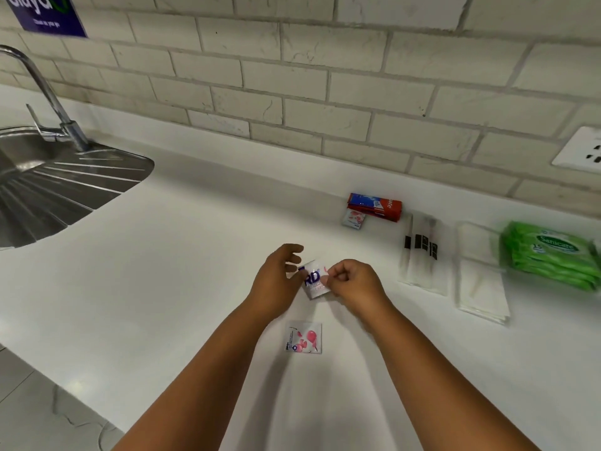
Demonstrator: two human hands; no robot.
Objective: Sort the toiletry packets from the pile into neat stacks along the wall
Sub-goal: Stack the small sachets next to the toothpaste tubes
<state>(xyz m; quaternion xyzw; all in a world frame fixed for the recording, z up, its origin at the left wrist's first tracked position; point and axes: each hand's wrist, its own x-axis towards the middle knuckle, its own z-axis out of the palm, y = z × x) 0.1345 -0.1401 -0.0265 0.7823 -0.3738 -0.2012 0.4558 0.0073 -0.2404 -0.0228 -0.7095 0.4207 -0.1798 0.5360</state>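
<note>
A small white sachet point(314, 280) with purple letters is held above the counter between both hands. My left hand point(276, 281) pinches its left edge and my right hand point(353, 283) pinches its right edge. A second white sachet point(304, 337) with pink balloons lies flat on the counter just below my hands. Along the wall stand a stack of red and blue toothpaste packets point(375, 206), a small pink-print sachet point(353, 219) in front of it, clear sleeves with black labels point(422, 252), white packets point(481, 278) and green wet-wipe packs point(553, 255).
A steel sink with drainboard point(61, 187) and a tap point(42, 96) sit at the left. A white wall socket point(582, 151) is on the tiled wall at the right. The white counter's front edge point(65, 382) runs along the lower left.
</note>
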